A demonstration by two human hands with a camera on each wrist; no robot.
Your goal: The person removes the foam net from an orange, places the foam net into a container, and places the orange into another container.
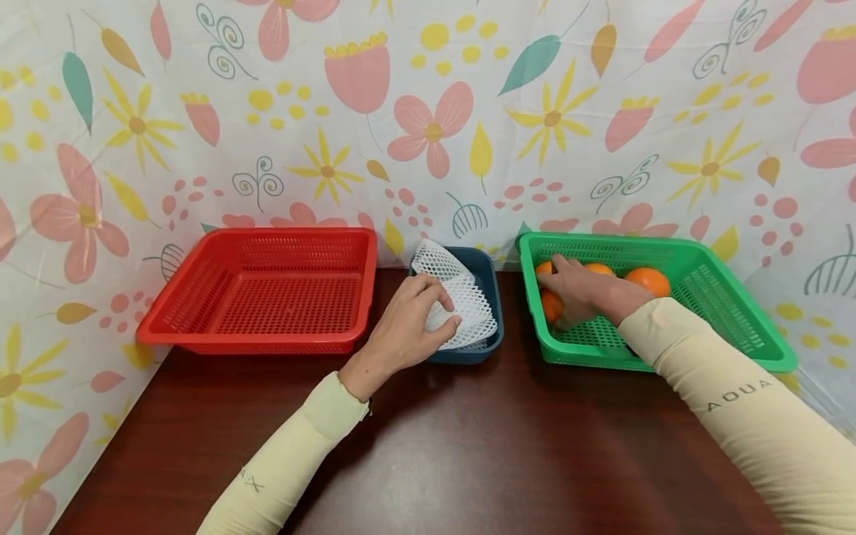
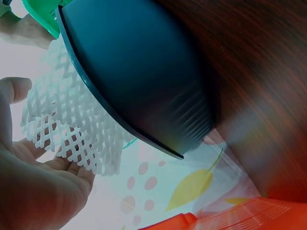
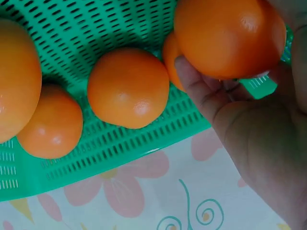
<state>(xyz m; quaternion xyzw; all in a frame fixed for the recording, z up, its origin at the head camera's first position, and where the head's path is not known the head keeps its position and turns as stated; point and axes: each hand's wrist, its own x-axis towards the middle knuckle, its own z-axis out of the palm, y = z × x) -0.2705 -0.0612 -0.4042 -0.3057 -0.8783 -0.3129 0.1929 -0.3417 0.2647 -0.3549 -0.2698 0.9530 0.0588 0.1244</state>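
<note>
My left hand (image 1: 408, 327) is at the small blue basket (image 1: 495, 297), over white foam fruit nets (image 1: 471, 308) that rise above its rim. In the left wrist view the thumb lies apart from the other fingers, and the fingertips (image 2: 60, 163) reach behind the lower edge of a foam net (image 2: 72, 110). Inside the green basket (image 1: 729, 305), my right hand (image 1: 578, 290) has its fingers curled round an orange (image 3: 230, 38). Other oranges (image 3: 128, 88) lie close by in that basket; the hand partly hides some of them in the head view.
At the left stands a red basket (image 1: 281, 305) with slotted sides. All three baskets stand in a row on the dark wooden table (image 1: 468, 446), near its back edge. Behind them hangs a white flowered cloth (image 1: 428, 141).
</note>
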